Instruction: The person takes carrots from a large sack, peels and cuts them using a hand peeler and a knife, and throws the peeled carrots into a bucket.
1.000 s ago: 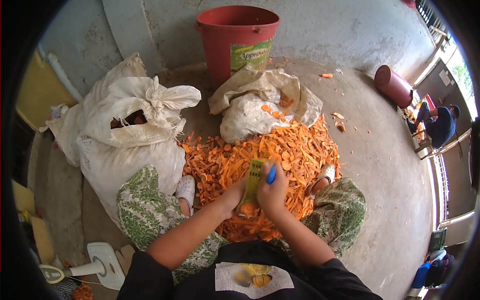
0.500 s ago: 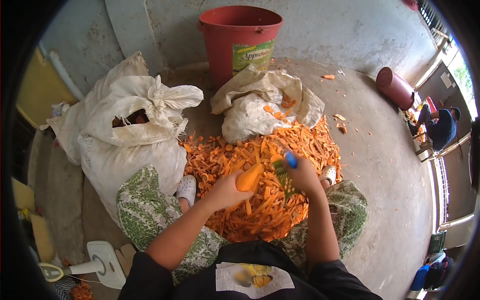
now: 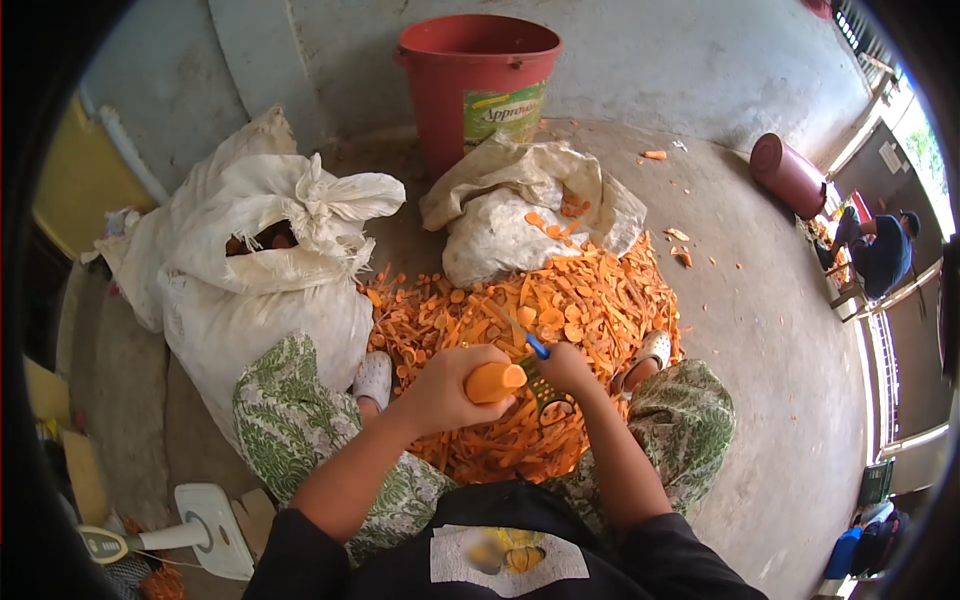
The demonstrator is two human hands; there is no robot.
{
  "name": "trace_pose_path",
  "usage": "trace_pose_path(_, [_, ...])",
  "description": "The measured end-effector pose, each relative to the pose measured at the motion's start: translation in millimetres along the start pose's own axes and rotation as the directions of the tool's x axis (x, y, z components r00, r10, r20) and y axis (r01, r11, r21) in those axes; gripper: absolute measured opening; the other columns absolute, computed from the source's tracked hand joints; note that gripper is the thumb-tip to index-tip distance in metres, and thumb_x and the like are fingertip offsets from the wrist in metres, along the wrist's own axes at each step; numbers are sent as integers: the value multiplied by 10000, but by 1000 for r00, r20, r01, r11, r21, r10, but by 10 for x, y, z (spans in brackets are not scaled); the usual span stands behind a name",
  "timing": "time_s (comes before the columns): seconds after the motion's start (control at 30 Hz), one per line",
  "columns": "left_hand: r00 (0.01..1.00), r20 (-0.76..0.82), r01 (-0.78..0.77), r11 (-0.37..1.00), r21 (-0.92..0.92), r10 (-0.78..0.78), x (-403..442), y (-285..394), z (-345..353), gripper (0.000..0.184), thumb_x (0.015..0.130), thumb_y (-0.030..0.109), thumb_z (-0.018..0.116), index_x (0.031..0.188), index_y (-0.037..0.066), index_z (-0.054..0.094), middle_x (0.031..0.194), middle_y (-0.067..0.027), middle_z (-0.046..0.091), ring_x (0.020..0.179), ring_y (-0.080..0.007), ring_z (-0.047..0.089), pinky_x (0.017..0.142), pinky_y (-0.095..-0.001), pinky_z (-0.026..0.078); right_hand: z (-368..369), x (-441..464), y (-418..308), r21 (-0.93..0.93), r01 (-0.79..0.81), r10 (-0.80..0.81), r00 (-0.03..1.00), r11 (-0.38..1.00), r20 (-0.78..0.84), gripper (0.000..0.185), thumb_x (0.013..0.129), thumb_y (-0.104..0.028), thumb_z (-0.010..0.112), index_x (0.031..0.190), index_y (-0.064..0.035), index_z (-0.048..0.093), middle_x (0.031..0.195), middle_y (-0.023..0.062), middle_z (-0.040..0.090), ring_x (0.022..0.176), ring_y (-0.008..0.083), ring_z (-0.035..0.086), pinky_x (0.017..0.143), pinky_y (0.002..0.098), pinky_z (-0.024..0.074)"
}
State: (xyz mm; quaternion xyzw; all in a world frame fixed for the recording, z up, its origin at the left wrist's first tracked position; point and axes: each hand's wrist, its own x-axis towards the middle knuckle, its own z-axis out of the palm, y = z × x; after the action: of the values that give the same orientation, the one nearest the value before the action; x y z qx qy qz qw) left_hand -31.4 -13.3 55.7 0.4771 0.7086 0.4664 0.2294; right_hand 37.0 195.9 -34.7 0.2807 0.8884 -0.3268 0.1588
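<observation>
My left hand (image 3: 440, 388) is closed around a peeled carrot (image 3: 497, 381), its cut, blunt end turned to the right. Close beside it, my right hand (image 3: 568, 368) grips a knife with a blue handle (image 3: 537, 346), its thin blade reaching up and left. In the same hand hangs a flat green tool with holes (image 3: 548, 396); its exact kind is unclear. Below both hands spreads a heap of carrot peels and round cut ends (image 3: 570, 290), lying between my feet.
A crumpled white sack (image 3: 500, 235) lies against the heap's far side. Full white sacks (image 3: 260, 320) stand left. A red bucket (image 3: 435, 100) stands by the wall, a dark red container (image 3: 785, 175) lies right, and a scale (image 3: 212, 530) sits lower left. Another person (image 3: 885, 255) is far right.
The carrot has turned, so its blunt end now faces right. My right hand has moved left and down, closer to my left hand, and the knife's blade now shows.
</observation>
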Motion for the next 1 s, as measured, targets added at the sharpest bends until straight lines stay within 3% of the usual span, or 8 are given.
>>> trace_pose_path(0.1, [972, -187, -207, 891, -404, 141, 10, -48, 108, 283, 682, 68, 689, 901, 96, 513, 981, -57, 525, 953, -194, 506, 826, -317, 394, 356, 120, 2, 233, 114, -143, 984, 966, 109, 267, 809, -244, 540, 871, 6, 610, 686, 129, 598, 651, 199, 599, 586, 335, 464])
trace_pose_path(0.2, [963, -206, -236, 918, -319, 176, 50, -200, 210, 336, 660, 43, 704, 920, 87, 496, 1026, -87, 504, 984, -195, 493, 852, -336, 383, 585, -132, -259, 607, 251, -372, 925, 754, 80, 285, 811, -242, 555, 975, -11, 585, 851, 95, 612, 765, 176, 597, 662, 303, 472])
trace_pose_path(0.27, [970, -195, -202, 926, -319, 145, 70, -213, 193, 324, 660, 36, 705, 917, 82, 512, 1079, -88, 491, 1031, -205, 479, 872, -335, 383, 626, -220, -385, 962, 191, -502, 862, 195, -70, 362, 805, -250, 578, 1074, -14, 530, 971, 74, 584, 846, 162, 581, 735, 281, 468])
trace_pose_path(0.3, [975, -205, -146, 942, -304, 85, 90, -219, 152, 312, 665, 28, 698, 918, 78, 522, 1088, -86, 492, 1047, -207, 474, 883, -332, 380, 620, -152, -395, 993, -33, -363, 929, 114, 73, 345, 815, -232, 577, 1068, -5, 517, 945, 76, 584, 842, 151, 579, 736, 269, 473])
trace_pose_path(0.4, [970, -241, -87, 950, -300, 13, 52, -355, -5, 320, 679, 8, 680, 964, 64, 546, 1079, -76, 513, 1032, -187, 490, 876, -303, 401, 406, -31, -277, 995, -102, -258, 961, 2, 99, 278, 837, -201, 549, 1013, 14, 529, 913, 76, 590, 837, 147, 577, 720, 265, 474])
trace_pose_path(0.47, [957, -113, 178, 845, -505, -269, 13, -410, -105, 362, 683, 9, 675, 1017, 54, 543, 1058, -70, 534, 982, -165, 521, 846, -272, 424, 303, 13, -272, 995, -3, -176, 984, 99, 20, 228, 853, -192, 531, 940, 18, 533, 856, 58, 584, 762, 130, 563, 656, 250, 453])
trace_pose_path(0.77, [946, 10, 324, 946, 5, -324, 47, -417, -15, 526, 620, 165, 723, 1080, 30, 507, 929, -107, 593, 857, -199, 580, 764, -307, 440, -121, -359, -610, 468, 318, -179, 931, 825, -318, 219, 851, -234, 522, 809, -19, 531, 538, 66, 468, 496, 180, 461, 504, 323, 374])
trace_pose_path(1.0, [935, -158, 302, 946, -118, -319, 106, -582, -34, 461, 606, 139, 701, 1017, 15, 534, 916, -120, 604, 850, -218, 592, 758, -315, 447, -228, -581, -578, 180, 394, -350, 907, 901, -234, 221, 796, -227, 554, 748, -14, 518, 557, 146, 464, 509, 261, 456, 533, 366, 382])
